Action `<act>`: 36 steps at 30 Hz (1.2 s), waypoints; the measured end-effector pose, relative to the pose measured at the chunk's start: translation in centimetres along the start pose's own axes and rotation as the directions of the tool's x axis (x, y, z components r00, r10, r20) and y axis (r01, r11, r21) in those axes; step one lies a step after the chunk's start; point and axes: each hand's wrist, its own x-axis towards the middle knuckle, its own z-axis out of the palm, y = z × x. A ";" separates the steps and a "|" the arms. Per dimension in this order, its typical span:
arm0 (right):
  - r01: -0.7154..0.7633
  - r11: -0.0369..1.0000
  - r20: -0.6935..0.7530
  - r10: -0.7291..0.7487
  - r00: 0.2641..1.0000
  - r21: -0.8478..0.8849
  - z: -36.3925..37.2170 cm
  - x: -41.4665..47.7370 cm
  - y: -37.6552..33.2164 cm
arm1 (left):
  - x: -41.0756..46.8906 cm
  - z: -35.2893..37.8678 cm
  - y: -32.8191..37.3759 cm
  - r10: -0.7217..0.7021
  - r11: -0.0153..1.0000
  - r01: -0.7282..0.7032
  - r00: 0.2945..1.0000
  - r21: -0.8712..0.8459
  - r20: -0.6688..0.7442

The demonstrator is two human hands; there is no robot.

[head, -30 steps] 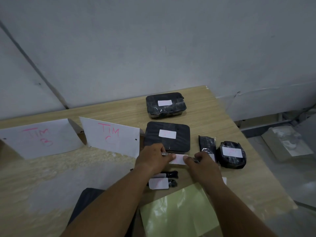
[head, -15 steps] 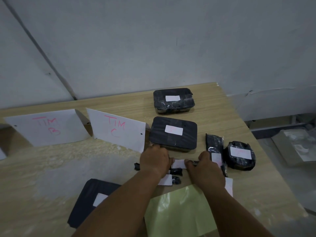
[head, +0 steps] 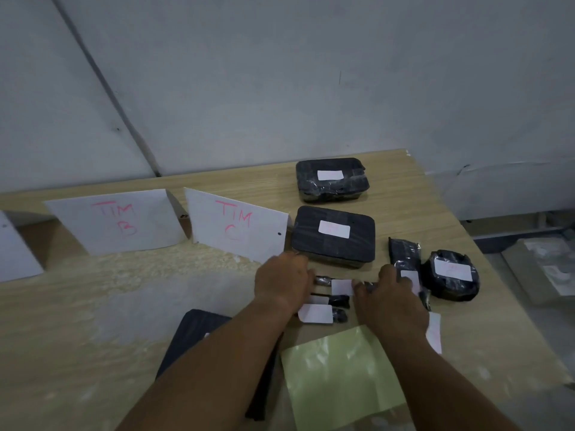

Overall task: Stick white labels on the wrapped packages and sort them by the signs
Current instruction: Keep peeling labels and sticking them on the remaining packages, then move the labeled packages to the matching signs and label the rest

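The wooden counter [head: 93, 306] fills the lower frame. On it stand the TIM B sign [head: 118, 220] and TIM C sign [head: 236, 227], middle left. A square black package [head: 334, 247] and a thin black package [head: 323, 280] lie mid-right, a green sheet [head: 339, 374] at bottom.

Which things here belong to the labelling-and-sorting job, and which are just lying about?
Job: left hand, right hand, both holding the thin package; its label; TIM B sign; TIM C sign; far box; near box; round package; slim package; green sheet (likely label backing).
Lying about: pale clutter on the floor at right; too blurred to identify.
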 end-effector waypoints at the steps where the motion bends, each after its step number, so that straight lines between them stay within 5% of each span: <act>1: 0.051 0.999 0.016 -0.051 0.999 -0.012 -0.1 -0.6 -0.4 | -0.1 -0.5 -1.0 -0.002 1.000 0.002 1.000 0.021 -0.002; 7: 0.172 0.983 0.190 -0.180 0.965 0.060 0.0 -6.4 -4.2 | -2.5 -3.7 -8.0 -0.011 0.989 -0.001 0.997 0.151 0.076; 14: 0.054 0.994 0.270 -0.079 0.959 0.100 2.1 -14.4 -8.4 | -8.7 -5.5 -14.6 -0.028 0.966 -0.026 0.978 0.258 0.206; 36: -0.069 0.995 0.374 0.039 0.927 0.068 2.8 -17.5 -10.5 | -11.6 -4.7 -17.4 -0.267 0.963 0.267 0.921 0.042 0.283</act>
